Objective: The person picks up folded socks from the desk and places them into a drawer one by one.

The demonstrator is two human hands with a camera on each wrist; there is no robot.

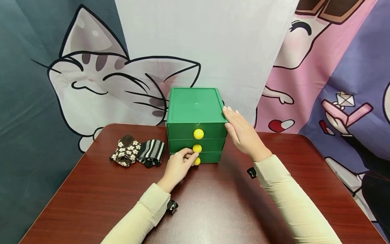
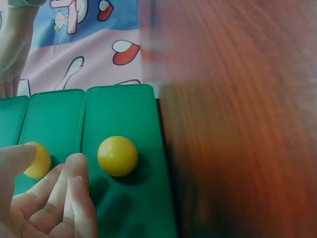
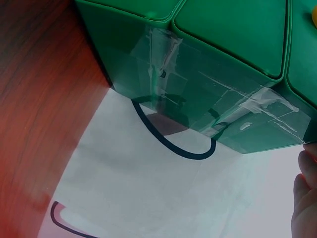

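Observation:
A green three-drawer box [image 1: 195,108] stands at the table's far middle, each drawer with a yellow ball knob. My left hand [image 1: 189,155] is at the drawer fronts, fingers loosely curled, between the middle knob [image 1: 197,148] and the bottom knob [image 1: 197,161]. In the left wrist view the left hand [image 2: 52,167] has its thumb in front of the middle knob [image 2: 38,161], while the bottom knob [image 2: 117,155] is free. My right hand [image 1: 233,119] lies flat against the box's right side. In the right wrist view only the right hand's fingertips [image 3: 306,198] show beside the taped box wall [image 3: 198,94].
Two folded socks lie left of the box: a brown floral one [image 1: 125,155] and a black-and-white striped one [image 1: 151,153]. The dark red wooden table [image 1: 213,203] is backed by hanging cartoon cloths [image 1: 91,78]. The top knob [image 1: 198,134] is untouched.

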